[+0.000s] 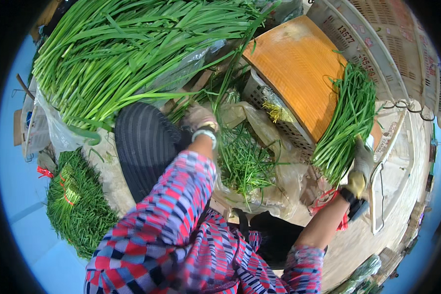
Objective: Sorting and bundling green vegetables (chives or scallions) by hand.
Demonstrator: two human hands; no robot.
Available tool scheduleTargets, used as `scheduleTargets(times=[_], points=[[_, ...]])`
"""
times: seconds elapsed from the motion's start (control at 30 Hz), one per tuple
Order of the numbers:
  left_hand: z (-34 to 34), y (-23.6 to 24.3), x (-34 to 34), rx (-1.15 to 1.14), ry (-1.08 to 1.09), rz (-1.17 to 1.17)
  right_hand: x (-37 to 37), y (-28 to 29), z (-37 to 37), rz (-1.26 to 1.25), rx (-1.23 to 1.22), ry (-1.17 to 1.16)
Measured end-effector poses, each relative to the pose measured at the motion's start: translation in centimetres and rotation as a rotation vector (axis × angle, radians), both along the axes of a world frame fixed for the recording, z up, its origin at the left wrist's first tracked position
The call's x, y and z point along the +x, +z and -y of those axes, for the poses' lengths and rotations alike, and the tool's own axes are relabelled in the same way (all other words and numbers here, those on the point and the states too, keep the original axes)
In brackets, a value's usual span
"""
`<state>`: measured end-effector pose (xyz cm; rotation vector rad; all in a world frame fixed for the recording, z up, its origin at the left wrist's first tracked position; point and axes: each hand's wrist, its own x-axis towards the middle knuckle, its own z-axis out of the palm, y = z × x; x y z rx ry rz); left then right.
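The gloved right hand [360,169] grips a bunch of green chives [345,122] lying across an orange board [294,66]. The left hand [198,117] reaches into loose chives [242,161] on clear plastic [279,171].

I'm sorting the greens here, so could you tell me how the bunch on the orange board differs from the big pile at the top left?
The bunch on the board is slim and gathered, gripped by the gloved right hand; the big pile is far larger, spread loose, and untouched. The bunch lies on the orange board; the pile rests on clear plastic sheet. Both are long green stalks.
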<state>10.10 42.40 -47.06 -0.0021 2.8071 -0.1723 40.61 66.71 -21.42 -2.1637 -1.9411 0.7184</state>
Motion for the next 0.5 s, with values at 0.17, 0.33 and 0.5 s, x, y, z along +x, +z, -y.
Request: scheduleTargets(times=[0.17,0.33,0.5], points=[[4.6,-14.4,-8.1,-0.043,-0.368,0.303,-2.1,2.1,9.8,-0.774,-0.035,0.006],[8.5,-16.0,-12.6,-0.226,-0.333,0.350,-17.6,-12.1,18.8,-0.451,-0.689,0.760],[0.6,-5.0,-8.8,-0.092,-0.503,0.421,-25.8,-26.1,19.3,-0.090,-0.213,0.605]])
